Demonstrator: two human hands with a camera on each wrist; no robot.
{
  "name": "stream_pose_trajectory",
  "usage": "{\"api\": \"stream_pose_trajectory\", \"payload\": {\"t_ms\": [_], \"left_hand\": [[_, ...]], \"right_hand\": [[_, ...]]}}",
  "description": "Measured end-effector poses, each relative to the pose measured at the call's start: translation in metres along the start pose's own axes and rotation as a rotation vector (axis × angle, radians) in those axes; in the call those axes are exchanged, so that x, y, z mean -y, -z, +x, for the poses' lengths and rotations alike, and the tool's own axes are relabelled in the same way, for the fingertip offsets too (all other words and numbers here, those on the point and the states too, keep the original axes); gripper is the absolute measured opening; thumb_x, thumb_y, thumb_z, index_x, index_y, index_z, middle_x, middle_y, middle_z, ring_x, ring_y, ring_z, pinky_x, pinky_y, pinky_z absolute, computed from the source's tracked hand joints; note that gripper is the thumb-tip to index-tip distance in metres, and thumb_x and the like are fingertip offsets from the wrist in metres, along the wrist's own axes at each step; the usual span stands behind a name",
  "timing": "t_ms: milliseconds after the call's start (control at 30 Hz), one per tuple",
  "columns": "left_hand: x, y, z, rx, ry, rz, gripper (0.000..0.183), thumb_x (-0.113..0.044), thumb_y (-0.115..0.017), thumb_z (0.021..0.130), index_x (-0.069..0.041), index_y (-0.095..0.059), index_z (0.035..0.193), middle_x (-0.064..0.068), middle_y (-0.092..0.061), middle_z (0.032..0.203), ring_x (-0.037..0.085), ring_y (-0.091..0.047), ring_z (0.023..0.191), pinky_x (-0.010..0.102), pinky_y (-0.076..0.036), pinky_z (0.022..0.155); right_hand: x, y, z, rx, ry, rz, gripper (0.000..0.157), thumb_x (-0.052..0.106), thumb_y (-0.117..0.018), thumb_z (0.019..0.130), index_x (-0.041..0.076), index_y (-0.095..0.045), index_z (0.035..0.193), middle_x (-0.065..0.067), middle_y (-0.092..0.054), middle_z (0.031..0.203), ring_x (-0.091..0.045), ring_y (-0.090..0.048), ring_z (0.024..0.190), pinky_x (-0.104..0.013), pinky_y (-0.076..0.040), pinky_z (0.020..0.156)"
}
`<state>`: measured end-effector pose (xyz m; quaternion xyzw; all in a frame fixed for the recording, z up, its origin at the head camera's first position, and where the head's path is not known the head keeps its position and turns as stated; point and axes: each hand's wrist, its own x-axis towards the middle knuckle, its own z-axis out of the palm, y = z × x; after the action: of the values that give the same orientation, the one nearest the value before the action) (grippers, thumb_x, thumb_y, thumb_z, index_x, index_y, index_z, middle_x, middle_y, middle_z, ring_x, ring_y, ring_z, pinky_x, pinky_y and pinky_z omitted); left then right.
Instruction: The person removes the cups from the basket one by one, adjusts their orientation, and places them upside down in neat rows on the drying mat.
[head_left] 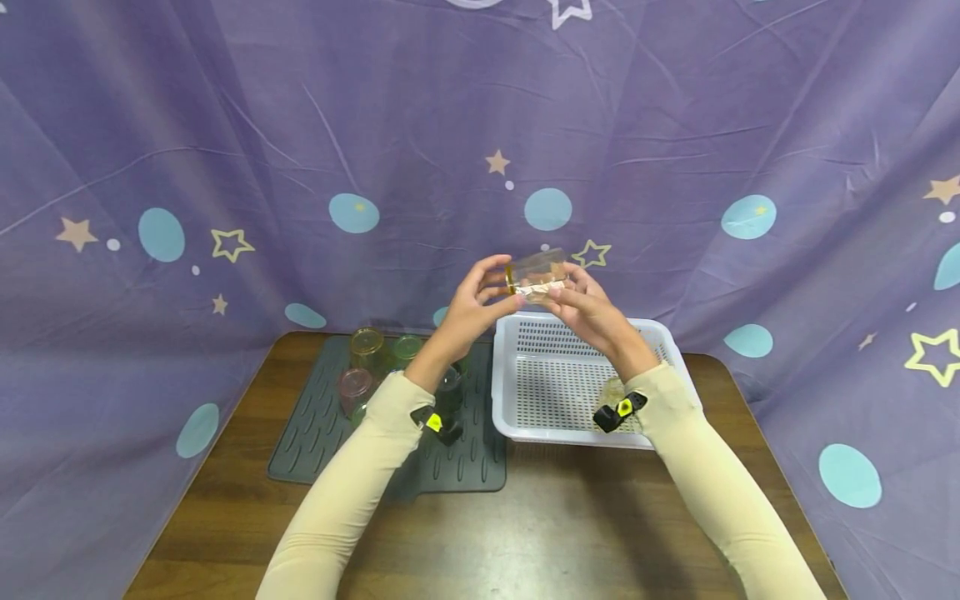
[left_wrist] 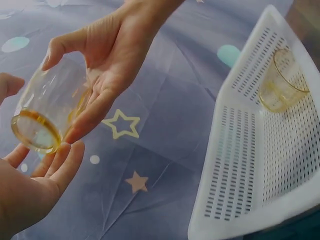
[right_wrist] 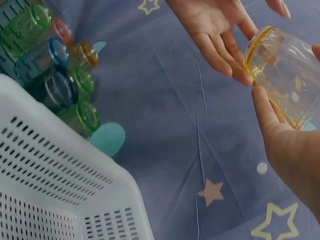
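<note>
Up in front of the curtain, a clear drinking glass (head_left: 537,268) with an amber-tinted end lies tilted on its side between both hands. My right hand (head_left: 598,318) holds it round the body, thumb on one side and fingers on the other. The left hand (head_left: 471,310) is at the amber end; in the left wrist view its fingertips (left_wrist: 74,152) touch the edge, fingers spread and mostly straight. Another amber-tinted glass (left_wrist: 278,95) is in the white plastic basket (head_left: 504,400) below, partly hidden by the right wrist in the head view.
A dark grey drying mat (head_left: 315,450) left of the basket bears several coloured glasses, among them a pink one (head_left: 356,385), an amber one (head_left: 367,343) and a dark blue one (right_wrist: 60,87). The wooden table (head_left: 555,533) ends at a purple patterned curtain (head_left: 442,108).
</note>
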<state>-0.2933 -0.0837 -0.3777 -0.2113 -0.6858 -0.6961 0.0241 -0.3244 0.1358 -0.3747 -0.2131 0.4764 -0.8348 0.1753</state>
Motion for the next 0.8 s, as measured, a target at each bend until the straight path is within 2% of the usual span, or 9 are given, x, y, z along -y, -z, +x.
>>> {"api": "stream_pose_trajectory", "payload": {"t_ms": [100,233,433,633,800], "left_hand": [[-0.002,-0.002,0.001,-0.013,0.016,-0.053,0.066,-0.01,-0.069,0.094,-0.011,-0.039,0.153,0.018,-0.048,0.145,0.033,-0.057,0.124,0.044,-0.057,0.097],[-0.003,-0.004,0.003,-0.061,0.022,-0.108,0.06,-0.007,-0.068,0.095,-0.009,-0.044,0.149,0.012,-0.053,0.134,0.024,-0.061,0.113,0.04,-0.059,0.094],[-0.008,-0.002,0.001,-0.101,-0.008,-0.144,0.056,0.0,-0.069,0.092,-0.006,-0.048,0.144,0.009,-0.058,0.124,0.016,-0.063,0.101,0.032,-0.061,0.085],[-0.013,0.007,-0.001,-0.13,-0.024,-0.124,0.054,-0.002,-0.071,0.09,-0.008,-0.051,0.14,0.004,-0.058,0.118,0.016,-0.063,0.099,0.029,-0.06,0.084],[-0.017,0.022,-0.004,-0.162,-0.044,-0.12,0.052,0.002,-0.071,0.088,-0.004,-0.053,0.137,0.003,-0.058,0.11,0.014,-0.063,0.093,0.029,-0.06,0.079]], "right_hand": [[0.0,-0.006,0.001,-0.004,0.011,-0.015,0.047,-0.007,-0.057,0.091,0.012,-0.038,0.129,-0.011,-0.049,0.131,-0.016,-0.063,0.113,-0.027,-0.053,0.101],[0.002,-0.009,0.002,0.006,0.016,-0.059,0.045,-0.006,-0.057,0.092,0.012,-0.039,0.129,-0.01,-0.052,0.129,-0.016,-0.063,0.113,-0.027,-0.053,0.102],[0.006,-0.01,0.002,0.046,-0.009,-0.143,0.047,-0.005,-0.057,0.094,0.014,-0.038,0.132,-0.008,-0.053,0.127,-0.015,-0.062,0.113,-0.029,-0.052,0.104],[0.011,-0.005,0.002,0.095,-0.041,-0.264,0.051,-0.003,-0.06,0.095,0.019,-0.04,0.137,-0.006,-0.055,0.129,-0.015,-0.061,0.115,-0.038,-0.049,0.11],[0.015,0.004,0.0,0.084,-0.062,-0.423,0.059,-0.006,-0.054,0.097,0.011,-0.032,0.15,-0.013,-0.055,0.135,-0.015,-0.062,0.117,-0.031,-0.051,0.103]]}}
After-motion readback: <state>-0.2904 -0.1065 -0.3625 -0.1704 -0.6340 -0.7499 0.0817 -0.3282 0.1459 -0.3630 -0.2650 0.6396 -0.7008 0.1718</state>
